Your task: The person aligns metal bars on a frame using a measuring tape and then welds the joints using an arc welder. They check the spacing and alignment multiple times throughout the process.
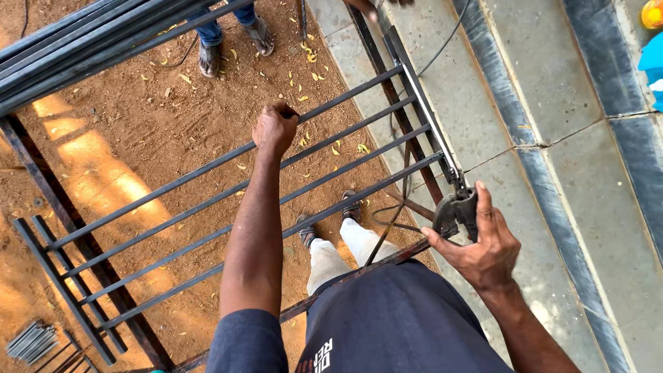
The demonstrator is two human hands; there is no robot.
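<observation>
Left hand [275, 128] fisted around one dark steel bar of the black welded bar grille [207, 200], which lies flat above the red-brown dirt ground [145, 131]. Right hand [483, 249] grips the dark metal clamp tool [457, 209] at the grille's right frame rail, thumb out to the left. Black cable [397, 173] hangs below that rail. Grey concrete paving [552, 124] on the right. Another person's sandalled feet [235, 45] at top. Bundle of grey rods [31, 342] bottom left.

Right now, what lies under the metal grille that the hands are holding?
Under the metal grille: red dirt ground with scattered yellow leaves, and the person's own shoes. Left hand grips a bar; right hand holds a clamp tool. The torso hides what lies below.
</observation>
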